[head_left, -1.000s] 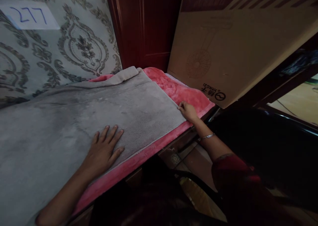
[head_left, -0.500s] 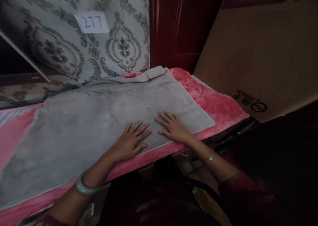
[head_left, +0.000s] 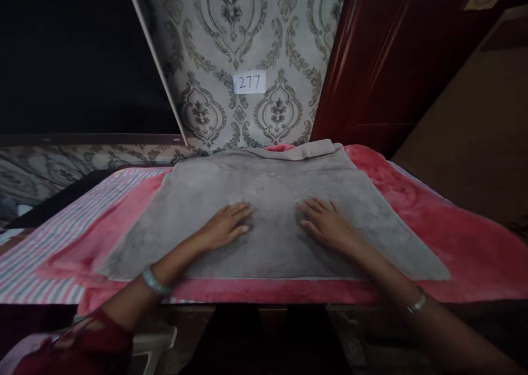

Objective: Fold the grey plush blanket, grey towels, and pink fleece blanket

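Note:
A grey plush cloth (head_left: 272, 226) is spread over a larger red plush cloth (head_left: 474, 248), which shows along its front, left and right sides. Its far edge is folded and rumpled near the wall. My left hand (head_left: 226, 224) rests palm down on the grey cloth, left of its middle, fingers stretched out. On the right half, my right hand (head_left: 328, 226) also lies on the cloth with its fingers stretched and slightly blurred. Neither hand grips anything.
Under the cloths is a striped cover (head_left: 45, 254) on the table. A dark television screen (head_left: 82, 61) stands at the back left. Patterned wallpaper carries a paper marked 277 (head_left: 249, 82). A red door (head_left: 383, 61) and a cardboard box (head_left: 478, 127) are at the right.
The view has swung left and now faces the table squarely. My hands are farther apart and sit farther in from the grey cloth's front edge, still flat on it.

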`<state>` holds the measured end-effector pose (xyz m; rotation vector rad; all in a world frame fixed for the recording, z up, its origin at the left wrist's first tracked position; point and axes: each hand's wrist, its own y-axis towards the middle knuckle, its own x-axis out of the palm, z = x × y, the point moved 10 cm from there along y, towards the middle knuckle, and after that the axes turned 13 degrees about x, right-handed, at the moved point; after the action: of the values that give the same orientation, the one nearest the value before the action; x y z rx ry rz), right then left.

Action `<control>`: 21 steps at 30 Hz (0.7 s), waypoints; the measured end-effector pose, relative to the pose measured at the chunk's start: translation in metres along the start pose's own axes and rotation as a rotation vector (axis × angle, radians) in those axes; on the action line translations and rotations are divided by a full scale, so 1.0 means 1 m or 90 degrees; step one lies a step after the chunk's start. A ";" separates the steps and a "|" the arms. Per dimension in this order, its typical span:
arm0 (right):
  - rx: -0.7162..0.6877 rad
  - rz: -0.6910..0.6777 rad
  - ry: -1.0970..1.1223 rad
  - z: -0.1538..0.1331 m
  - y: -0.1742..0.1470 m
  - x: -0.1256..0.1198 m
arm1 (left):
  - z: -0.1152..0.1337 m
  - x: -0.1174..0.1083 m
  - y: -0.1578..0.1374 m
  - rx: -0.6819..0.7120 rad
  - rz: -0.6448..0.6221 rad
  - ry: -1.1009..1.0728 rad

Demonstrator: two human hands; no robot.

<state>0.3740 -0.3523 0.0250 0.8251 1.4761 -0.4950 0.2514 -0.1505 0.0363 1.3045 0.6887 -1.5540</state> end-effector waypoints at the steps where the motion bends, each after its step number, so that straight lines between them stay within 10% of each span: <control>1: 0.003 -0.002 -0.011 -0.008 0.016 -0.002 | -0.022 -0.005 0.003 -0.058 -0.001 0.056; 6: 0.077 -0.057 -0.056 -0.014 0.062 0.026 | -0.095 -0.011 -0.011 -0.295 -0.009 0.206; 14: 0.089 -0.034 -0.059 0.003 0.056 0.056 | -0.104 -0.006 -0.030 -0.332 0.036 0.245; 21: 0.091 -0.026 -0.063 0.013 0.058 0.071 | -0.144 -0.034 -0.109 -0.577 0.048 0.243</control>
<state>0.4313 -0.3110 -0.0357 0.8713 1.3796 -0.6694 0.2096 0.0270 0.0136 0.8921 1.3623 -0.7405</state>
